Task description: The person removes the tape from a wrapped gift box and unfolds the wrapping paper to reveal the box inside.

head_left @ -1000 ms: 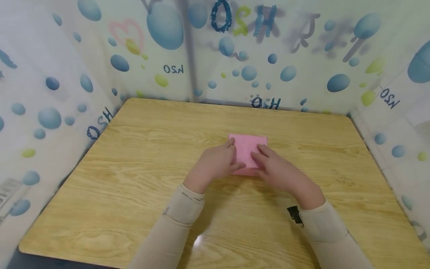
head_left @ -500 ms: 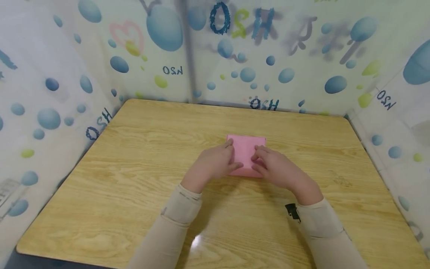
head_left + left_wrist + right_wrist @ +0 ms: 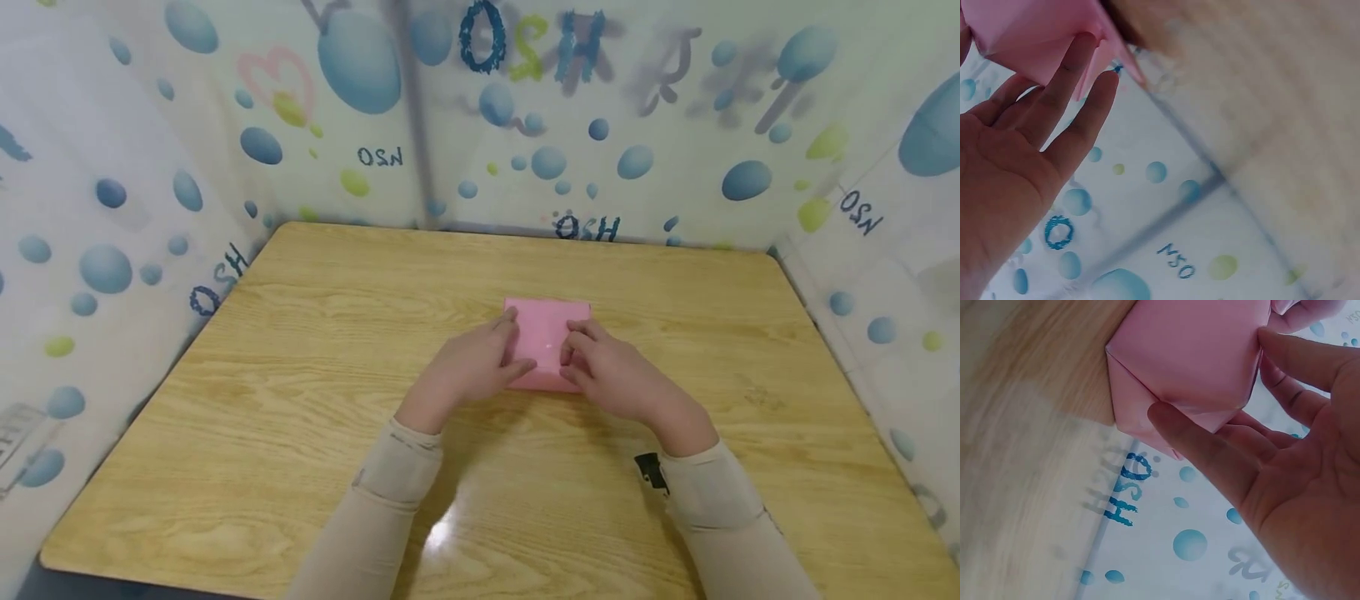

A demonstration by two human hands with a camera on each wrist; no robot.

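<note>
Wood-grained tabletop (image 3: 322, 350) under a glossy pink box (image 3: 542, 332) with creased ends

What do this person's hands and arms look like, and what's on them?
The left hand and right hand wear no gloves. Long cream sleeves cover the forearms, banded near the wrists; a small black piece shows beside the right wrist.

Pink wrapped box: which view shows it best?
Head view: the pink wrapped box is fully in frame, though the left hand and right hand cover its ends. The right wrist shows one folded end close up, but the top edge crops the box; the left wrist, only a cropped part, partly behind fingers.
</note>
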